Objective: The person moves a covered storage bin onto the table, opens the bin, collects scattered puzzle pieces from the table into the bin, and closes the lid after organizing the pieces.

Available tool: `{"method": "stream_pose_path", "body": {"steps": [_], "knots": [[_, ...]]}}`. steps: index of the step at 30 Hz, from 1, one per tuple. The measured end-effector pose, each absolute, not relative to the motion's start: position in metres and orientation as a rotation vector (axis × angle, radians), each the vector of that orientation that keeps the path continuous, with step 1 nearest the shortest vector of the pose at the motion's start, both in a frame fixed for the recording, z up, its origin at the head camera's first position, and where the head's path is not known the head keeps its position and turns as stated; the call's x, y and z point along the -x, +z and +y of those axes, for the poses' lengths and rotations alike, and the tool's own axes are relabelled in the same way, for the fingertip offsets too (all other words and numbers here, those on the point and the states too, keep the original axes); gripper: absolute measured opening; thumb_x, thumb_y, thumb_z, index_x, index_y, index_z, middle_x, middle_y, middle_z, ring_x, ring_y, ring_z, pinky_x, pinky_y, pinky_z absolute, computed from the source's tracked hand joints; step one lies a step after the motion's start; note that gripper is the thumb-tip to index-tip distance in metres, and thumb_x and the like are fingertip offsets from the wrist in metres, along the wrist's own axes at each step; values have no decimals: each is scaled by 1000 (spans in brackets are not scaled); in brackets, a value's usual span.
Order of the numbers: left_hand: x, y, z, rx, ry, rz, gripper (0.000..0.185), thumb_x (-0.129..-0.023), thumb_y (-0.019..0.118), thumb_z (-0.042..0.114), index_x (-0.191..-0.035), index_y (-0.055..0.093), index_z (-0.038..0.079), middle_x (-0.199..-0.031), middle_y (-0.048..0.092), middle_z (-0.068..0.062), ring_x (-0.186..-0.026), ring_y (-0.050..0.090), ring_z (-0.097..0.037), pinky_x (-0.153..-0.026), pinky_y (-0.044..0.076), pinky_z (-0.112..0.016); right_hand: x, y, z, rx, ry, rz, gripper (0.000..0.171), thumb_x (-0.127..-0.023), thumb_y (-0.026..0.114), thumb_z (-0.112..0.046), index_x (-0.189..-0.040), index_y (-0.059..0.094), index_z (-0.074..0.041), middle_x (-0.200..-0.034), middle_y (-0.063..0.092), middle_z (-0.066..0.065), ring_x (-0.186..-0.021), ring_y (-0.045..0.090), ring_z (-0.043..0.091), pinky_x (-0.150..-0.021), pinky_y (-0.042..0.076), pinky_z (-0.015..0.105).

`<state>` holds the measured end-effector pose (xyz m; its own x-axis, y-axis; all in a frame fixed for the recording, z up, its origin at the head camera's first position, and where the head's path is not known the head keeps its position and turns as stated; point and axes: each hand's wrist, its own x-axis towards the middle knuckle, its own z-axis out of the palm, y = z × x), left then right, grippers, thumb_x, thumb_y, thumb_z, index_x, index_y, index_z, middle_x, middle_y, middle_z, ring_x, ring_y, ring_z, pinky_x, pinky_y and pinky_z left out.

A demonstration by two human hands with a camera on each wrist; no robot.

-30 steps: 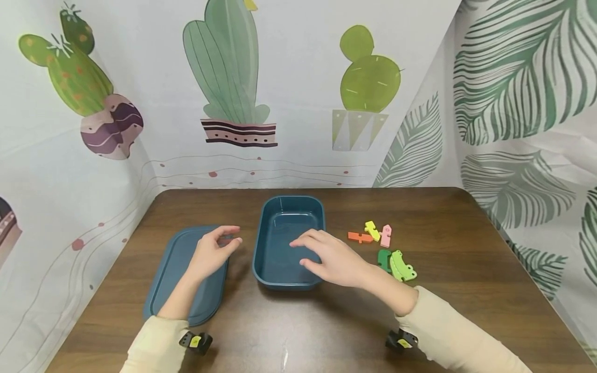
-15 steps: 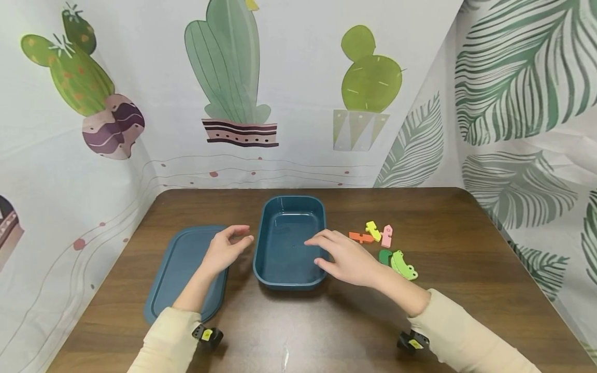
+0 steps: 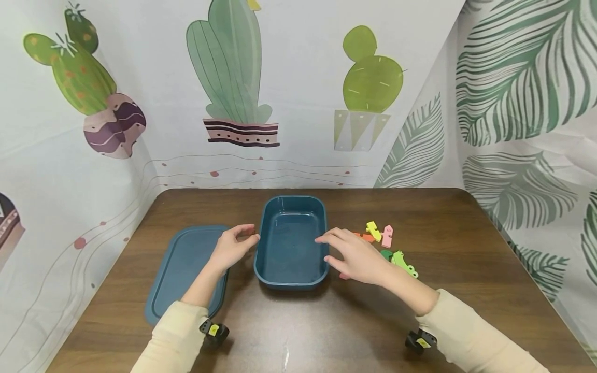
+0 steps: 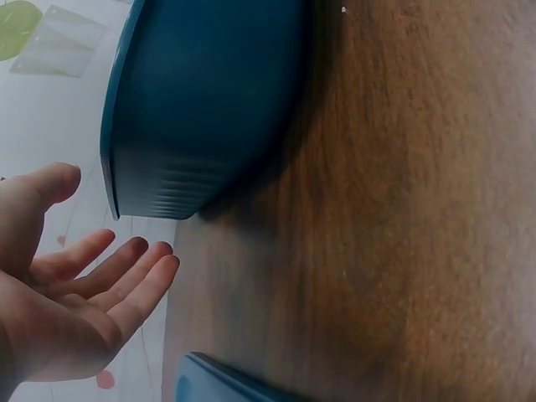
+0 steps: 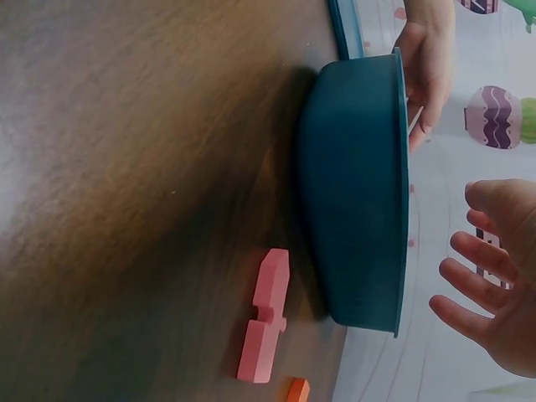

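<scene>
Reaching forward from the near edge of the brown wooden surface [image 3: 466, 248], two forearms in cream sleeves [image 3: 471, 336] are seen, each with a small black camera mount at the wrist. The left hand [image 3: 233, 247] is held just beside the left wall of the dark teal box [image 3: 289, 274], with its thumb and fingers loosely spread and nothing gripped; in the left wrist view the palm [image 4: 59, 310] is turned toward the box wall [image 4: 201, 126] and a gap is visible between them. The right hand [image 3: 356, 255] is held at the right side of the box, fingers relaxed and parted, with nothing held; whether the fingertips touch the rim cannot be told from the head view, and in the right wrist view the fingers [image 5: 477, 285] are shown apart from the rim.

The box is placed upright near the middle of the surface, with its inside bare. Its matching teal lid [image 3: 179, 269] is laid flat to the left, partly under the left forearm. To the right of the box, several small coloured pieces are scattered: a pink one [image 3: 386, 235], a yellow one [image 3: 373, 230], an orange one [image 3: 366, 237] partly covered by the right hand, and green ones [image 3: 402, 262]. A further pink piece [image 5: 265, 327] is seen close against the box wall in the right wrist view. Beyond the surface, a backdrop printed with cacti [image 3: 233, 67] and leaves is hung.
</scene>
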<state>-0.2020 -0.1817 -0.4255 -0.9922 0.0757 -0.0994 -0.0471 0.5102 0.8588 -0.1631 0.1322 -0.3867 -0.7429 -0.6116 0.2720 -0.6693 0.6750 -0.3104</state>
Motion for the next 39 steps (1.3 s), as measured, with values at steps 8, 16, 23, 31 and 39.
{"method": "stream_pose_path", "body": {"steps": [8, 16, 23, 31, 39], "knots": [[202, -429, -177, -43, 1488, 2589, 48, -87, 62, 29, -129, 51, 7, -126, 56, -13, -113, 57, -25, -80, 53, -33, 164, -393, 140, -1024, 612, -2745, 40, -81, 68, -18, -120, 58, -17, -114, 58, -2, -102, 57, 14, -80, 52, 28], [202, -430, -172, -61, 1524, 2542, 49, -87, 61, 25, -130, 49, 4, -125, 56, -17, -111, 57, -27, -77, 54, -32, 166, -394, 146, -1024, 566, -2729, 40, -80, 70, -17, -119, 59, -15, -113, 60, -1, -102, 57, 13, -79, 52, 27], [203, -432, -170, -55, 1529, 2515, 50, -88, 59, 24, -131, 47, 2, -125, 55, -19, -111, 57, -29, -75, 55, -34, 167, -395, 151, -1022, 570, -2718, 40, -80, 70, -16, -118, 60, -13, -112, 61, 0, -102, 59, 14, -84, 51, 30], [204, -434, -168, -11, 1504, 2529, 47, -87, 59, 22, -130, 49, 3, -121, 58, -16, -109, 58, -26, -69, 55, -31, 167, -399, 159, -1022, 564, -2722, 39, -80, 69, -16, -117, 60, -12, -111, 61, -1, -101, 59, 14, -87, 50, 31], [205, -436, -167, 8, 1486, 2538, 46, -88, 58, 20, -130, 49, 3, -117, 60, -14, -99, 60, -21, -62, 53, -27, 162, -402, 163, -1027, 533, -2737, 39, -79, 70, -17, -117, 61, -13, -109, 61, -2, -99, 58, 14, -86, 50, 31]]}}
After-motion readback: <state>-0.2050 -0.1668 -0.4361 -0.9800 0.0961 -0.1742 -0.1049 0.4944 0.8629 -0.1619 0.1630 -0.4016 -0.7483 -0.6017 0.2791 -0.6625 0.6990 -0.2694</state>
